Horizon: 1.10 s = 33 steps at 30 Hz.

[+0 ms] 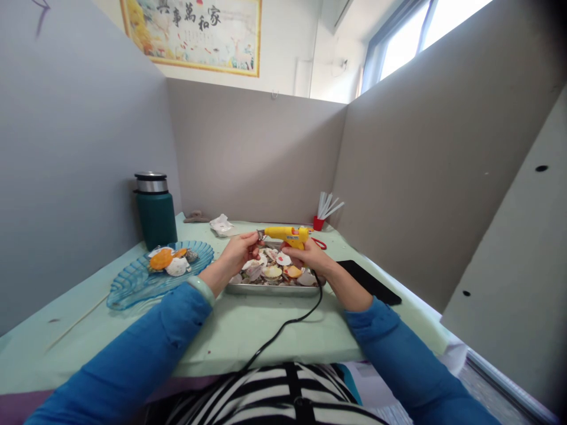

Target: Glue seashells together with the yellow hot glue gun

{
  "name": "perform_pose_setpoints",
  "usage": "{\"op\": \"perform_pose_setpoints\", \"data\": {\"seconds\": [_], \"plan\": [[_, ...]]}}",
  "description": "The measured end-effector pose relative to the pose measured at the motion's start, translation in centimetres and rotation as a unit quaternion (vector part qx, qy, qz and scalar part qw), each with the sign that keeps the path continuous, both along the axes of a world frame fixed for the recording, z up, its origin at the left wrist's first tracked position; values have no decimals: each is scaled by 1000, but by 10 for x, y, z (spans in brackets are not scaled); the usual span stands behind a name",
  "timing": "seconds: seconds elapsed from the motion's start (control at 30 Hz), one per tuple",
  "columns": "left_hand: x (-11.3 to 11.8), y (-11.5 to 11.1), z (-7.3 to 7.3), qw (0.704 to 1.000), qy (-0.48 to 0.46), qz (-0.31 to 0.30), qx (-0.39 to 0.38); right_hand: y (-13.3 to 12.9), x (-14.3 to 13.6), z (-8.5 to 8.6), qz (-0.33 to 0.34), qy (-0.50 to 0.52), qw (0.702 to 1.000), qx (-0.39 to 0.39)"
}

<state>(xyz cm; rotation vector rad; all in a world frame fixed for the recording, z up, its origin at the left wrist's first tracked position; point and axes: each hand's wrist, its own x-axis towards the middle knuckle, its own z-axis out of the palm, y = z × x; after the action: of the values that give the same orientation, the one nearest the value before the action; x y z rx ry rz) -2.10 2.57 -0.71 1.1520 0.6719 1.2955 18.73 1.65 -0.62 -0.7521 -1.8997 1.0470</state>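
Note:
My right hand (308,257) is wrapped round the handle of a yellow hot glue gun (283,235), whose nozzle points left. My left hand (241,252) pinches a small dark thing (260,235) right at the nozzle tip; it looks like a shell, but too little of it shows to be sure. Below both hands stands a metal tray (270,290) heaped with seashells (271,271), white, yellow, orange and purplish. The gun's black cord (290,322) runs from the handle across the table to my lap.
On the left, a blue shell-shaped glass plate (133,289) bears several shells, with a green flask (156,213) behind it and a thin stick (77,322) in front. A red cup (318,224) of white glue sticks, a black flat panel (370,282) and crumpled white paper (220,225) lie around the tray.

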Motion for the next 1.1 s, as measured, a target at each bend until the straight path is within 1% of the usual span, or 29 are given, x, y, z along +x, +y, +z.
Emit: {"op": "perform_pose_setpoints", "data": {"seconds": [0.33, 0.53, 0.77, 1.1], "plan": [[-2, 0, 1, 1000, -28, 0, -8, -3, -2, 1, 17, 5, 1000, -22], [-1, -1, 2, 1000, -17, -11, 5, -1, -1, 0, 1, 6, 1000, -6], [-3, 1, 2, 1000, -28, 6, 11, -3, -1, 1, 9, -2, 1000, -14], [-3, 2, -1, 1000, -11, -4, 11, -1, -1, 0, 10, 5, 1000, -13]]}}
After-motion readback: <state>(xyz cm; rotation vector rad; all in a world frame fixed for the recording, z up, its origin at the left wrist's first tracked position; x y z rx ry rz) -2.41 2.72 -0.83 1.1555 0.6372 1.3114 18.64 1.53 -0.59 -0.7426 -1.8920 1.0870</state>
